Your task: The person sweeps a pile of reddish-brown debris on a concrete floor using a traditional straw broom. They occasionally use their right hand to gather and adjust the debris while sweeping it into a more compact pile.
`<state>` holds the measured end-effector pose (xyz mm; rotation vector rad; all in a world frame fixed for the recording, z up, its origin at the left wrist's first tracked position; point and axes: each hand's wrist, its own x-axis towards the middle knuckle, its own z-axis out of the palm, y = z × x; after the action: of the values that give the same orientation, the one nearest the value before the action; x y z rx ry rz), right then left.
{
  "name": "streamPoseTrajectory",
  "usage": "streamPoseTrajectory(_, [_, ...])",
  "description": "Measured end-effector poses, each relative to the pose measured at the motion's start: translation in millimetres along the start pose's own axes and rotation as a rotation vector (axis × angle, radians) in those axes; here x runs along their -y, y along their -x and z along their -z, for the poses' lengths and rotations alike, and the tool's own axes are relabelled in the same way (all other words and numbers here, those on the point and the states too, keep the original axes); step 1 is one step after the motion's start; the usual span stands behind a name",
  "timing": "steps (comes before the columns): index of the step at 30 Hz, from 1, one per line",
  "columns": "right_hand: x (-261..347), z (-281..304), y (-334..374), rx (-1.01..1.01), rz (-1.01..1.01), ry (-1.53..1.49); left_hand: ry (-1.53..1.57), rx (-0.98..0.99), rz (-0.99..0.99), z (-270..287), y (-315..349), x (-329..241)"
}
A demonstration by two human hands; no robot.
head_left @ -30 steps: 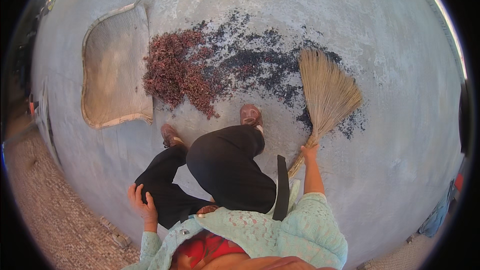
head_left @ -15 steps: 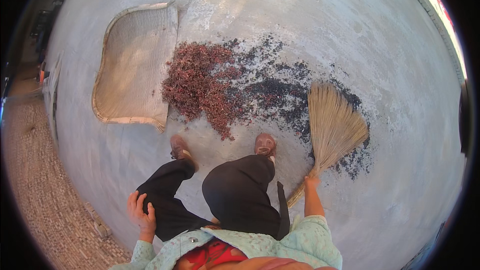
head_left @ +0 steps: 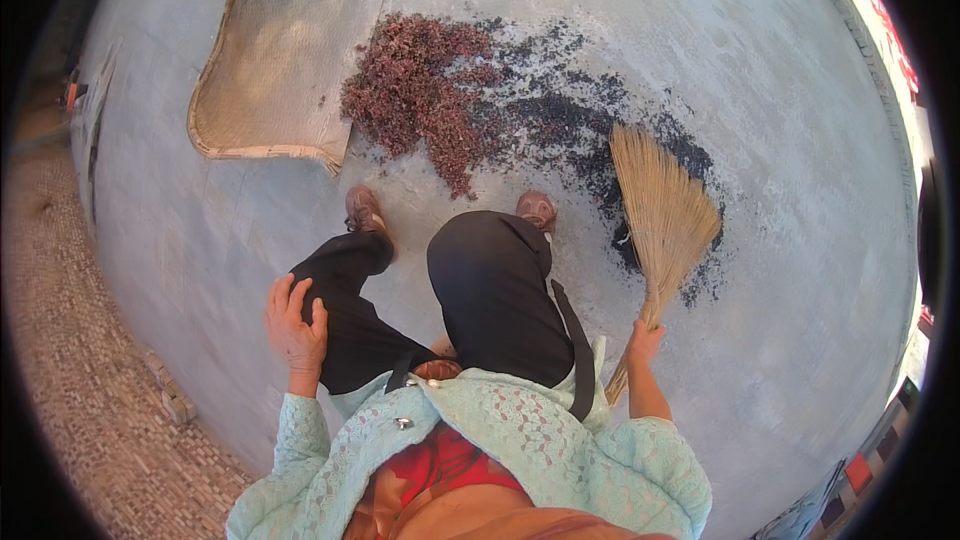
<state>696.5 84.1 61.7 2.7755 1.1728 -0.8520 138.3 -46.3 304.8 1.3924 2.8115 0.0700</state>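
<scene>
My right hand (head_left: 644, 340) is wrapped round the handle of a straw broom (head_left: 662, 215). Its fanned bristles rest over a scatter of small black bits (head_left: 560, 120) on the grey floor. My left hand (head_left: 297, 328) lies on my left thigh, fingers apart, with nothing in it. Left of the black bits is a heap of dried reddish-brown pieces (head_left: 415, 85). A woven winnowing tray (head_left: 275, 60) with a bent rim lies at the far left, its straight open edge beside the heap. A few stray pieces lie on the tray.
My brown shoes stand apart just below the heap, the right one (head_left: 537, 210) nearer the broom. Small brick paving (head_left: 110, 400) borders the smooth concrete floor (head_left: 790, 240) on the left. A low wall edge (head_left: 880, 70) curves along the far right.
The view has tilted, so the tray and heap sit higher in the picture. The broom's bristles have shifted slightly left relative to the black bits. My left hand stays on my thigh.
</scene>
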Motion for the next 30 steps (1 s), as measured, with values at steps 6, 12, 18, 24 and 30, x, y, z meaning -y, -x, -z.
streamPoseTrajectory(6, [-50, 47, 9, 0.044, 0.106, -0.193, 0.061, -0.050, 0.006, 0, 7, 3])
streamPoseTrajectory(12, [14, 110, 58, 0.392, -0.017, -0.728, 0.093, -0.107, -0.005, -9, 12, 8])
streamPoseTrajectory(18, [24, 112, 51, 0.633, 0.055, -0.753, 0.117, -0.134, 0.007, -7, 17, 6])
streamPoseTrajectory(24, [50, 101, 58, 0.795, 0.027, -0.791, 0.117, -0.157, 0.020, -7, 23, 9])
streamPoseTrajectory(30, [25, 85, 37, 0.363, 0.285, -0.521, 0.161, -0.181, 0.022, -5, 26, 9])
